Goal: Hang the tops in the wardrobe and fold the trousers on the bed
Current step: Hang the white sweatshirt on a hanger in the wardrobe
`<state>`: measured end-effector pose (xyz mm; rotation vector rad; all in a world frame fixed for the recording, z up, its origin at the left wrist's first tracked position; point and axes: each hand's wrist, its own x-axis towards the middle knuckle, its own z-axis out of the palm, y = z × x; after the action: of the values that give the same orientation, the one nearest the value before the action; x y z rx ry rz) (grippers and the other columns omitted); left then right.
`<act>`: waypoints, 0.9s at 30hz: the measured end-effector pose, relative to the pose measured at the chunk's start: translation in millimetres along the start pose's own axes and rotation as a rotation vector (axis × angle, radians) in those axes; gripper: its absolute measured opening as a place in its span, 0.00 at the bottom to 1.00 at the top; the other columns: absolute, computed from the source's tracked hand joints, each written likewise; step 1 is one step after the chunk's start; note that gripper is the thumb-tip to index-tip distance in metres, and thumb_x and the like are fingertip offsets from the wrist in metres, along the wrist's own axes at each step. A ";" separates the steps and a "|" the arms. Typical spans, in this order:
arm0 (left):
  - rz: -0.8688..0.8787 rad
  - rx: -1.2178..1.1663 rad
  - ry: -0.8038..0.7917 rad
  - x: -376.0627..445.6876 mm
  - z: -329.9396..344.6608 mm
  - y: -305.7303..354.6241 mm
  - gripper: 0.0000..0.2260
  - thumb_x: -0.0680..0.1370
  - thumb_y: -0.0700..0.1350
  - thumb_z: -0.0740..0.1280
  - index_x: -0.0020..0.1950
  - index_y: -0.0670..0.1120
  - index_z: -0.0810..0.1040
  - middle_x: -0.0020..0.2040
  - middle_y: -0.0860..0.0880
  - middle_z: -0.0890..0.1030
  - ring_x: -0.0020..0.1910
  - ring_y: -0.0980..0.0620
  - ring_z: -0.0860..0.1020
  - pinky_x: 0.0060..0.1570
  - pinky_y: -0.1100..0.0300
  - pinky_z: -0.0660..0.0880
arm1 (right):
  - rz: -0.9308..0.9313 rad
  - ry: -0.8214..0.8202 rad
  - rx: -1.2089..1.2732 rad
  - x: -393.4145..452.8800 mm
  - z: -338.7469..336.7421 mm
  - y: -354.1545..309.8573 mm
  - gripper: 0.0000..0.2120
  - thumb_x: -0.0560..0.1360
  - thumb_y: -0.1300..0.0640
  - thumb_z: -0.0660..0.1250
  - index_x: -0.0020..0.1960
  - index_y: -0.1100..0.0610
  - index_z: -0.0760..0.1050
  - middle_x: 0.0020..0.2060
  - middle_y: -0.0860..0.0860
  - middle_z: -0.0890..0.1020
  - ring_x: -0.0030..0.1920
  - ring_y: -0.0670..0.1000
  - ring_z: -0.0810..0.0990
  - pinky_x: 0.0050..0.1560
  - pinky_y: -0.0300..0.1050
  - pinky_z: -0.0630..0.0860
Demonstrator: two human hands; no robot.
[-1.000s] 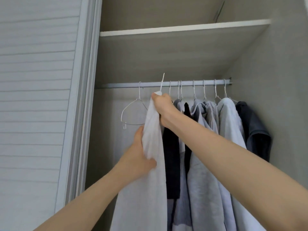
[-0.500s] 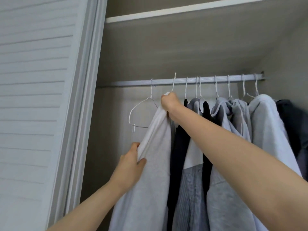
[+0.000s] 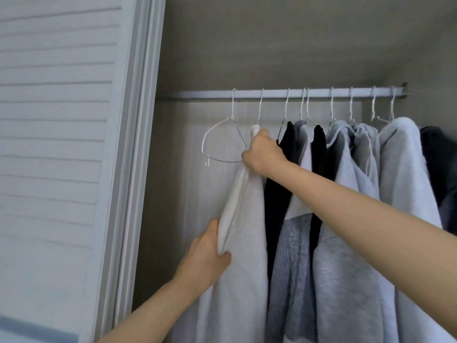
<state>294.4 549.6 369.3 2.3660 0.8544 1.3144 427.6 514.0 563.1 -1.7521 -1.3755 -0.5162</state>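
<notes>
Several tops already hung on the rail [image 3: 272, 93] while your right hand [image 3: 263, 154] gripped the white top [image 3: 243, 243] at its hanger, left hand [image 3: 207, 253] pinching its edge; trousers unseen.

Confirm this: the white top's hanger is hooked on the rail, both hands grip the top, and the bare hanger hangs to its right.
One error: the bare hanger hangs left of the white top, as the head view shows. The rest stands: hooked on the rail, both hands gripping.
</notes>
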 end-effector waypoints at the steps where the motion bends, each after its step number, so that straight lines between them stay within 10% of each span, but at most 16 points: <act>1: -0.001 -0.013 0.007 -5.4 1.3 -0.5 0.19 0.75 0.40 0.67 0.63 0.51 0.66 0.52 0.51 0.77 0.48 0.52 0.78 0.48 0.56 0.77 | -0.037 0.006 -0.061 -13.2 1.6 -1.2 0.26 0.76 0.58 0.63 0.70 0.64 0.57 0.62 0.60 0.71 0.57 0.63 0.75 0.46 0.49 0.70; 5: -0.007 -0.118 0.019 -33.1 11.9 -5.1 0.22 0.76 0.38 0.66 0.67 0.52 0.64 0.50 0.55 0.76 0.43 0.59 0.77 0.41 0.70 0.76 | -0.162 0.028 -0.199 -57.3 8.9 -5.1 0.32 0.76 0.63 0.61 0.75 0.61 0.48 0.62 0.61 0.69 0.52 0.64 0.75 0.43 0.50 0.70; 9: -0.049 -0.139 0.037 -61.6 23.6 -7.1 0.21 0.76 0.40 0.65 0.66 0.52 0.63 0.50 0.53 0.77 0.46 0.51 0.79 0.46 0.51 0.79 | -0.207 -0.043 -0.219 -90.1 6.7 1.4 0.27 0.77 0.63 0.59 0.72 0.59 0.53 0.59 0.61 0.68 0.43 0.60 0.72 0.43 0.51 0.73; 15: -0.157 -0.097 0.007 -105.4 15.0 -12.7 0.17 0.77 0.44 0.67 0.62 0.49 0.66 0.52 0.48 0.79 0.50 0.45 0.80 0.49 0.48 0.79 | -0.250 -0.183 -0.118 -145.2 3.2 17.7 0.18 0.80 0.53 0.58 0.65 0.62 0.64 0.45 0.55 0.78 0.43 0.56 0.79 0.45 0.55 0.79; 27: -0.450 0.029 0.095 -242.7 -20.0 24.1 0.14 0.81 0.47 0.63 0.66 0.55 0.70 0.47 0.51 0.82 0.44 0.55 0.81 0.50 0.58 0.78 | -0.328 -0.390 0.339 -318.5 27.7 37.9 0.21 0.80 0.49 0.57 0.72 0.52 0.62 0.65 0.47 0.73 0.66 0.49 0.70 0.62 0.47 0.69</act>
<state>188.0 377.8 231.2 1.9786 1.3446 1.2324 357.6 345.2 298.1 -1.4006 -1.9171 -0.0963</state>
